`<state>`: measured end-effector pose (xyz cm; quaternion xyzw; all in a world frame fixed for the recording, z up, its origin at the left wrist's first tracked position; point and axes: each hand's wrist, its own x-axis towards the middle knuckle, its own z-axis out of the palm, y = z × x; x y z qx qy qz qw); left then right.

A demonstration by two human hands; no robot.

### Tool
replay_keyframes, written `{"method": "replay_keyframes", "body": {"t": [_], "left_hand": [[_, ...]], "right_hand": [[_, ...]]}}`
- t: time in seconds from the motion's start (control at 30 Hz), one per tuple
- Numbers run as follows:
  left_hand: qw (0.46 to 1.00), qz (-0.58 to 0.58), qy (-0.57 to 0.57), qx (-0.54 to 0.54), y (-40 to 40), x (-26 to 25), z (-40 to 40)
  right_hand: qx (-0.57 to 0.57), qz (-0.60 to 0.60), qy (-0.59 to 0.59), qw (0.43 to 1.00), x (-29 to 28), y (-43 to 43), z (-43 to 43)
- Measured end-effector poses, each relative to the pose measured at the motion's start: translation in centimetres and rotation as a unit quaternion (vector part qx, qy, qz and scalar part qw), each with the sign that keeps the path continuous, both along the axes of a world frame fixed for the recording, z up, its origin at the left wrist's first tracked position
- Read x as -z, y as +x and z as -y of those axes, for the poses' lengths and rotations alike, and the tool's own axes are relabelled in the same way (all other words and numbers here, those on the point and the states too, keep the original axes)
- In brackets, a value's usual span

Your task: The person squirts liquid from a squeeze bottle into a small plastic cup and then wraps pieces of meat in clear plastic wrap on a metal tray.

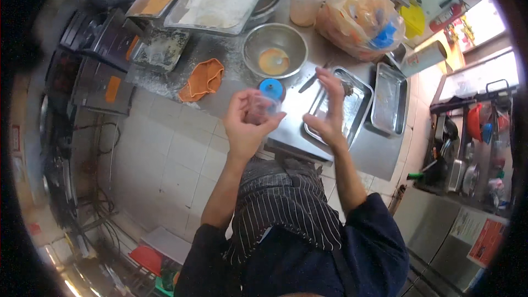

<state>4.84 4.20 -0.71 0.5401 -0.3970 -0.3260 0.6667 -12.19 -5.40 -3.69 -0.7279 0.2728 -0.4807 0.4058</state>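
My left hand (246, 119) holds a small clear plastic cup (264, 106) above the front edge of the steel table. My right hand (331, 111) is raised with thumb and fingers apart, holding nothing, over the near left side of a shallow metal tray (348, 113). Just beyond the cup stands a container with a blue lid (271, 87), partly hidden by my left hand. Behind that is a steel mixing bowl (252, 51) with a pale yellowish liquid in the bottom. A dark knife (308, 83) lies between the bowl and the tray.
An orange cloth (203, 79) lies left of the bowl. Floury trays (225, 2) stand at the back left. Behind the bowl are a plastic jug (304, 4) and a full plastic bag (361, 20). A second metal tray (388, 103) and a large can (425, 58) sit to the right.
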Motion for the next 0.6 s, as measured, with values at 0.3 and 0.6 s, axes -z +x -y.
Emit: {"method": "replay_keyframes", "body": {"t": [0.3, 0.6], "left_hand": [[0.957, -0.163, -0.086, 0.222, -4.8, -2.6, 5.1], [0.965, -0.149, -0.062, 0.208, -6.6, -2.7, 5.9]], "right_hand": [[-0.053, -0.197, -0.248, 0.947, -12.4, -4.8, 2.3], [0.008, 0.063, 0.117, 0.991, -7.2, -6.1, 0.6]]}}
